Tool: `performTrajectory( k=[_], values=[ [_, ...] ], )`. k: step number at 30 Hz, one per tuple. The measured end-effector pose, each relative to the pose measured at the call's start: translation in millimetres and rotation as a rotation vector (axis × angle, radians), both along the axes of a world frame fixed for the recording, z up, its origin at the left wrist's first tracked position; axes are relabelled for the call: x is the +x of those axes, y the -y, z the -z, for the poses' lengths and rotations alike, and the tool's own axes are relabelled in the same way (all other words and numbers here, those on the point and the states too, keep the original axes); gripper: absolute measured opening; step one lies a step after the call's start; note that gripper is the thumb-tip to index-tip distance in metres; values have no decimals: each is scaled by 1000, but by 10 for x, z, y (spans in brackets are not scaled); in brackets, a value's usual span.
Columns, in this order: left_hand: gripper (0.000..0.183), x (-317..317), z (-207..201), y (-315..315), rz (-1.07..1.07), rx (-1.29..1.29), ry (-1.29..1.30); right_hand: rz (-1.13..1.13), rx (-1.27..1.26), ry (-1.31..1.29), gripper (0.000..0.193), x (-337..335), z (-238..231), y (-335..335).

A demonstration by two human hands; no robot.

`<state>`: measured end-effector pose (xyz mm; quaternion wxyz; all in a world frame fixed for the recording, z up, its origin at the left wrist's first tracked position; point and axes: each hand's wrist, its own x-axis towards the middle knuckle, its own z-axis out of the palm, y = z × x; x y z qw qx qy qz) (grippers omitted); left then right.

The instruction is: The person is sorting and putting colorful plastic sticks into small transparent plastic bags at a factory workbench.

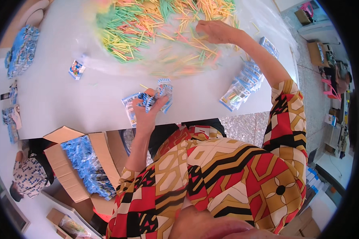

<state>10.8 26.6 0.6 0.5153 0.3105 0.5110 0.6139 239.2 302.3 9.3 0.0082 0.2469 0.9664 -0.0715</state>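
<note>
Near the table's front edge, my left hand (147,111) is closed around several small blue-and-white plastic packets (164,92). One more packet (129,106) lies beside and partly under its fingers. My right hand (216,32) stretches across to the far side, at the edge of a big heap of thin coloured sticks (135,34) in green, yellow, orange and pink. Its fingers are curled down among the sticks, and what they pinch is hidden. An overlapping row of packets (243,85) with sticks inside lies below my right forearm.
Clear plastic sheeting (167,67) spreads under the heap on the white table (103,105). A small printed packet (76,69) sits at left. Packet bundles (23,51) line the left side. Below stands an open cardboard box (66,171) full of packets. Another person (32,173) is at lower left.
</note>
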Motion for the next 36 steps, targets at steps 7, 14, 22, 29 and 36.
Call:
performTrajectory(
  k=[7, 14, 22, 29, 36],
  values=[
    [14, -53, 32, 77, 29, -7, -10, 122, -64, -289, 15, -252, -39, -311],
    [13, -36, -19, 101, -33, -40, 58, 307, 242, -434, 33, -962, 439, -866],
    [14, -103, -13, 86, -8, -27, 3, 634, 233, -273, 38, -1331, 248, -689],
    [15, -94, 5, 105, -16, -22, 89, 627, 206, -376, 32, -1304, 437, -904],
    [19, -104, 68, 122, 15, -9, 41, 569, 96, -622, 38, -1031, 567, -898]
  ],
)
